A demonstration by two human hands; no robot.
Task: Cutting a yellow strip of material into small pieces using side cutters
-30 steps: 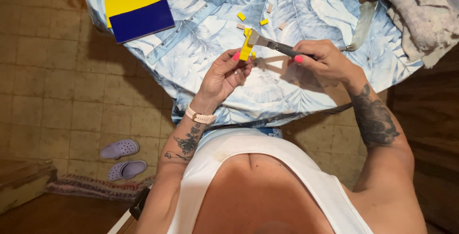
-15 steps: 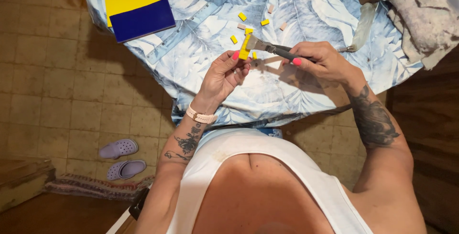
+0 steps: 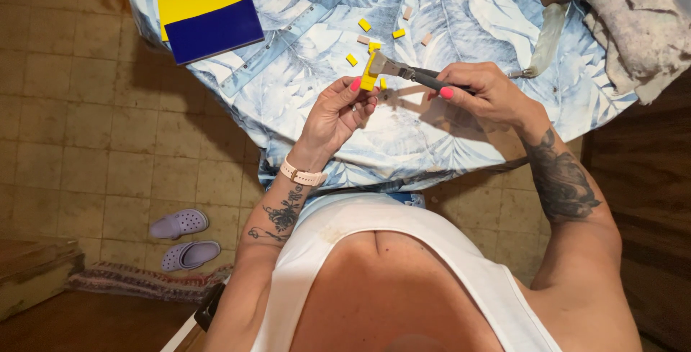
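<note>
- Left hand (image 3: pixel 338 111): raised above the table, fingers curled, fingertips pinching the lower end of a narrow yellow tile strip (image 3: pixel 370 73). The strip stands roughly upright — its top points toward 12 o'clock.
- Right hand (image 3: pixel 484 94): closed around the dark handles of a pair of metal tile nippers (image 3: pixel 403 71). The tool lies nearly level, its head pointing toward 9 o'clock.
- Contact: the nipper head meets the upper part of the yellow strip from the 3 o'clock side. Whether the blades are fully shut on the strip cannot be told.
- Location of the strip: held in the air over the round table covered with a blue-and-white leaf-print cloth (image 3: pixel 302 100), near the middle of the view.
- Small yellow cut tile pieces (image 3: pixel 365 25) lie scattered on the cloth at 12 o'clock of the strip, mixed with a few pale beige pieces (image 3: pixel 407 13).
- A flat dark blue sheet (image 3: pixel 219 32) lies on a yellow sheet (image 3: pixel 188 5) at 10 o'clock of the left hand, well apart from it.
- A crumpled grey-white rag (image 3: pixel 640 28) sits at 2 o'clock of the right hand, at the table edge.
- A pair of lilac clogs (image 3: pixel 183 237) stands on the tiled floor at 7 o'clock — beside a striped rug.
</note>
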